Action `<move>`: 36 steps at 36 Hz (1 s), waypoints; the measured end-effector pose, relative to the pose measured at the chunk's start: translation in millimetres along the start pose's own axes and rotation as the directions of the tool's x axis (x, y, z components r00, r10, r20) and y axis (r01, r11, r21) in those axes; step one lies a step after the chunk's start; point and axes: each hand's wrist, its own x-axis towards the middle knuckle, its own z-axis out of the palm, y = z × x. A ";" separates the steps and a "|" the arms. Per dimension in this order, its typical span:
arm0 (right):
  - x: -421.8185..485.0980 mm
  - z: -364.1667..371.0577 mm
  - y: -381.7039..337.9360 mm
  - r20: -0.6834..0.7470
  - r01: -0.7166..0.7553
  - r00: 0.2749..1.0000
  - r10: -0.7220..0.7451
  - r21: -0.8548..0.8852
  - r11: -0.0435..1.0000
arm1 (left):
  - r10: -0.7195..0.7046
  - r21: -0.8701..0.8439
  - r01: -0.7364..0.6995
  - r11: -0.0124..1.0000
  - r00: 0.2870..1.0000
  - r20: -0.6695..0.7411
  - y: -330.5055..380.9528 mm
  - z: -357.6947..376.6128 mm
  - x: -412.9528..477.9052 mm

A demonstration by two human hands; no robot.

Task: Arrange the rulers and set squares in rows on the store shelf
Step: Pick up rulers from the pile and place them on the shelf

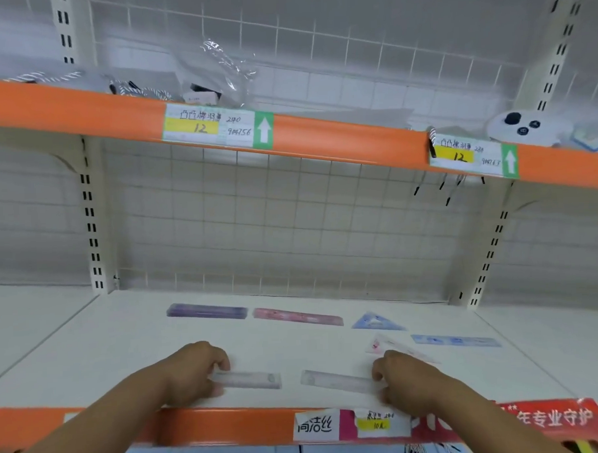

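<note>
Clerk: Grips first. Left hand (194, 371) pinches the outer end of a clear ruler (249, 380); right hand (403, 379) curls over the outer end of the second clear ruler (335, 380). Both lie just behind the orange lip (231, 426), long axes along it, a gap between them.
Checker: What's next to line up?
Clerk: Probably the pink set square (395, 347), slightly farther back from the lip, skewed, nearest the right hand. Purple ruler (207, 311), pink ruler (296, 317) and blue set square (375, 322) form the row farthest from the lip.
Checker: Any writing?
Clerk: Yellow tag (373, 423) on the lip looks like "10"; red strip (552, 417) reads "年专业守护".
</note>
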 end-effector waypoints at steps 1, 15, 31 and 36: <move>0.6 0.0 -1.3 -0.001 -0.002 1.000 0.002 -0.003 1.000 | 0.000 -0.004 0.000 1.000 1.000 0.002 -0.4 0.1 -0.6; 4.7 4.0 -18.3 -0.008 -0.015 1.000 0.015 -0.026 1.000 | -0.022 -0.015 0.021 1.000 0.999 -0.034 -4.7 2.3 -6.1; 1.8 1.9 -9.6 0.020 -0.025 1.000 0.024 0.037 0.999 | -0.159 -0.040 0.161 0.986 0.986 0.052 -40.7 -9.3 -20.2; 1.3 2.8 -4.3 0.024 -0.035 0.999 0.033 0.078 0.996 | -0.188 -0.036 0.189 0.981 0.982 0.036 -49.7 -9.2 -26.3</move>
